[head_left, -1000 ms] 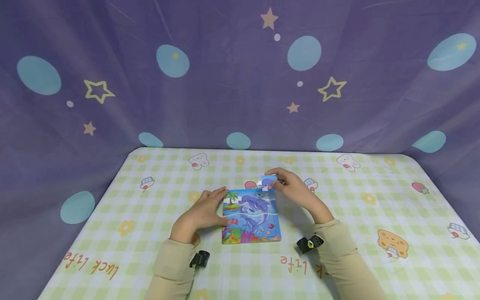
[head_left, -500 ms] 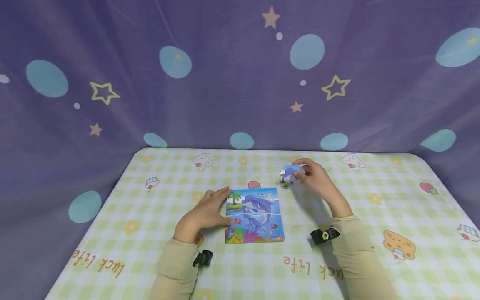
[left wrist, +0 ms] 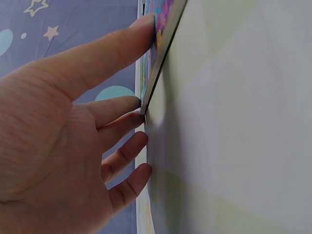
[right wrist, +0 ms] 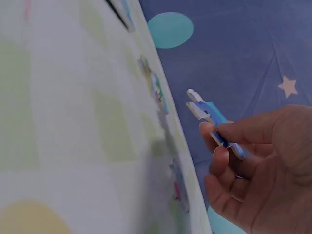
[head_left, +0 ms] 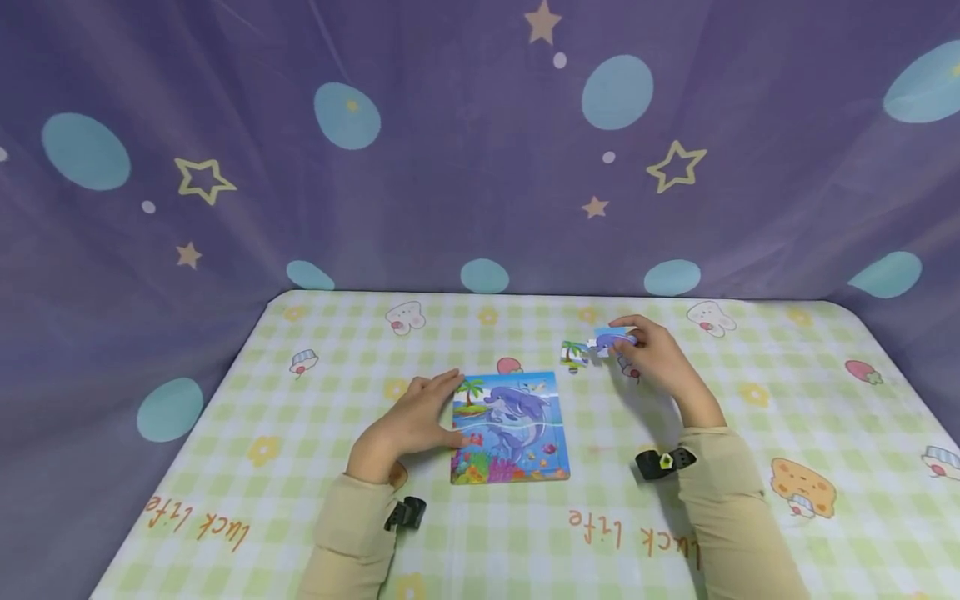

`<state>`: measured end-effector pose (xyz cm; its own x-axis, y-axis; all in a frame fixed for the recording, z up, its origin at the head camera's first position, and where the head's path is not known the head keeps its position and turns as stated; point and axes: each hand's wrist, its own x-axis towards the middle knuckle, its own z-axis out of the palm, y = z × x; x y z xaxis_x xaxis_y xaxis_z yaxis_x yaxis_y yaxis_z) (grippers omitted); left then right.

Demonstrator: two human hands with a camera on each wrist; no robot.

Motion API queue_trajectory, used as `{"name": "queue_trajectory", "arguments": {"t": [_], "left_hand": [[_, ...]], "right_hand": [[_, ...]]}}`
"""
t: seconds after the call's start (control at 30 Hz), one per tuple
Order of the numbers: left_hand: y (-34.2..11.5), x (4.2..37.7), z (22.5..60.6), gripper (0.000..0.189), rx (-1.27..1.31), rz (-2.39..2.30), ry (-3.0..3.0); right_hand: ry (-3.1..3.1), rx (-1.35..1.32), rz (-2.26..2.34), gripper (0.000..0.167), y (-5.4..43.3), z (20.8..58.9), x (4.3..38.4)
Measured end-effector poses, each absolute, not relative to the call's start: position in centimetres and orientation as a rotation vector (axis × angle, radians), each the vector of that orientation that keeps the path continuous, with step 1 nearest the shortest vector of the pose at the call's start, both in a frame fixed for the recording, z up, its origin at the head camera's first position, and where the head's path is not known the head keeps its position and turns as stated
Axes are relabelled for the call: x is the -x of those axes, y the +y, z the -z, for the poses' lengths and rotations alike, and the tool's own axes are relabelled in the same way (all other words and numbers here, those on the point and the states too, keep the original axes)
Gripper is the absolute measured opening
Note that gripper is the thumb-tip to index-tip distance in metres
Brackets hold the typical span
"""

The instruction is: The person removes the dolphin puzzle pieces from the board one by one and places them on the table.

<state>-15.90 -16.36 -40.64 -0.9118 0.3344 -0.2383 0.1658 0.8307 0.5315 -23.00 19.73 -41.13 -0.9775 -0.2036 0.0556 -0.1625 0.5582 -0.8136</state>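
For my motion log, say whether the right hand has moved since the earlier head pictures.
Yes: the right hand moved right, away from the dolphin board.

I'm watching the square dolphin board [head_left: 517, 429] lie flat, palm tree at upper left, bright coral along the bottom, the left hand [head_left: 408, 423] resting at its left edge. Beyond its upper right corner I see a small palm-tree piece [head_left: 573, 352] lying loose, and just beside it a blue dolphin piece [head_left: 609, 342], raised, pinched in the right hand [head_left: 660, 362].
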Motion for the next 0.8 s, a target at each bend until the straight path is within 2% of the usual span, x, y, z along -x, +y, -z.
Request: {"name": "queue_trajectory", "arguments": {"t": [0.8], "left_hand": [[-16.4,16.0,40.5,0.095,-0.372,-0.754,2.677]], "right_hand": [[2.787,0.148,1.191,0.038,20.4,42.6,23.8]]}}
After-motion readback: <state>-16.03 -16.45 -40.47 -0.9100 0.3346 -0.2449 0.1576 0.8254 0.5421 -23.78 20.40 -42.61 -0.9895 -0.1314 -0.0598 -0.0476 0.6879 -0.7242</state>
